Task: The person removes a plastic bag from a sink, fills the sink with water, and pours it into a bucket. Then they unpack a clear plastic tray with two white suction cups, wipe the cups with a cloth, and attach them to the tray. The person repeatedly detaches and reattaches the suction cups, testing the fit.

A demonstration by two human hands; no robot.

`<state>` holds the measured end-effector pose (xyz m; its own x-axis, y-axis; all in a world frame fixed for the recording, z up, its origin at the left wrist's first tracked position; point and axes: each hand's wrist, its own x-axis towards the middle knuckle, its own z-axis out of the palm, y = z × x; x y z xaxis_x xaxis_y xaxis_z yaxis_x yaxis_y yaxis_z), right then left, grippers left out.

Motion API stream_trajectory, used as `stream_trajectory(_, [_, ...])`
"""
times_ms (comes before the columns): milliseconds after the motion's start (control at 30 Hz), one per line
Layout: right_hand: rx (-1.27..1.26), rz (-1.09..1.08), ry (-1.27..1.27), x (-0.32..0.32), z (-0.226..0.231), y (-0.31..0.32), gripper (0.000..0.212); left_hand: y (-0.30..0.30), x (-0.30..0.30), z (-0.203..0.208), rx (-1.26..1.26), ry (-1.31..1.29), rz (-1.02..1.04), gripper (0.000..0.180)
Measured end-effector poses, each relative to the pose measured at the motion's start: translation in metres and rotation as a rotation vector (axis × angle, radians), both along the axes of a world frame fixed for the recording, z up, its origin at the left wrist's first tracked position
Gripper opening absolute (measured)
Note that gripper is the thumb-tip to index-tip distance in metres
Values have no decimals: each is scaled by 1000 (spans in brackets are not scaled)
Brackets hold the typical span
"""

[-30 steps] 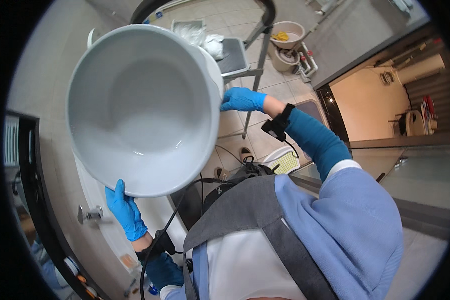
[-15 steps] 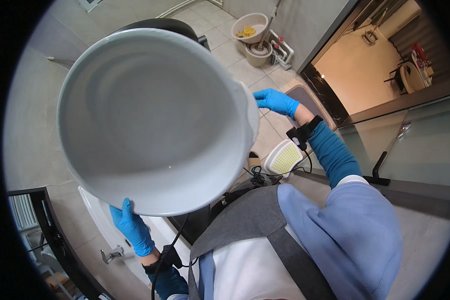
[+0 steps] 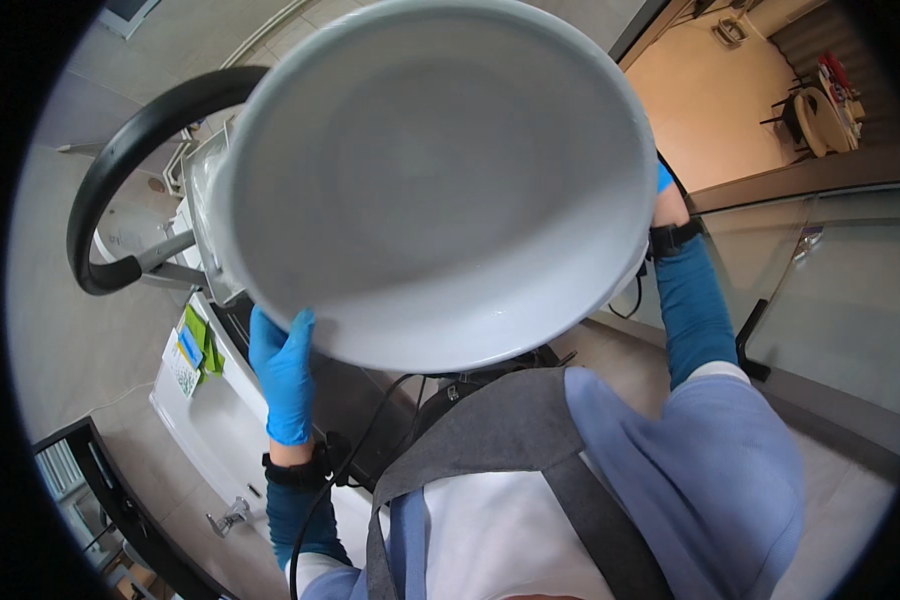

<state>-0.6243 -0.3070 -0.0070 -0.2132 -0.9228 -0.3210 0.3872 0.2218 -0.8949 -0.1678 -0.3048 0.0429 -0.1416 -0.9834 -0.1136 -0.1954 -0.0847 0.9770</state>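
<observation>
A large white round basin (image 3: 440, 180) is held up in front of me, its hollow inside facing me. My left hand (image 3: 288, 375), in a blue glove, grips the lower left of its rim, thumb over the edge and fingers behind. My right hand (image 3: 664, 178), gloved too, is at the basin's right side. Only a sliver of blue glove shows there; the basin hides its fingers.
Left of the basin stands a curved black handle (image 3: 95, 200) on a metal bar. A white sink (image 3: 195, 415) with a chrome faucet (image 3: 232, 516) and green packets (image 3: 202, 340) lies below it. A glass door (image 3: 850, 290) is at right. Black cables (image 3: 355, 455) hang by my left arm.
The basin has shifted right and upward, with my left hand still on its rim. My right hand, earlier beside the basin, is now mostly behind it. The black handle and green packets have come into view.
</observation>
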Motion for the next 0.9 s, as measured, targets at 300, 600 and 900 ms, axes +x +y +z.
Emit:
stream_trajectory(300, [-85,-123,-134,-110,-6,70,41,-84,-129,-37,50,110,-342,38])
stream_trajectory(600, [107,-81,365,-157,-39,99,40,-132,-248,-48,195,-5,-466,44])
stream_trajectory(900, [277,-487,444,-200,-76,131,30,-182,-319,-84,366,7,-569,85])
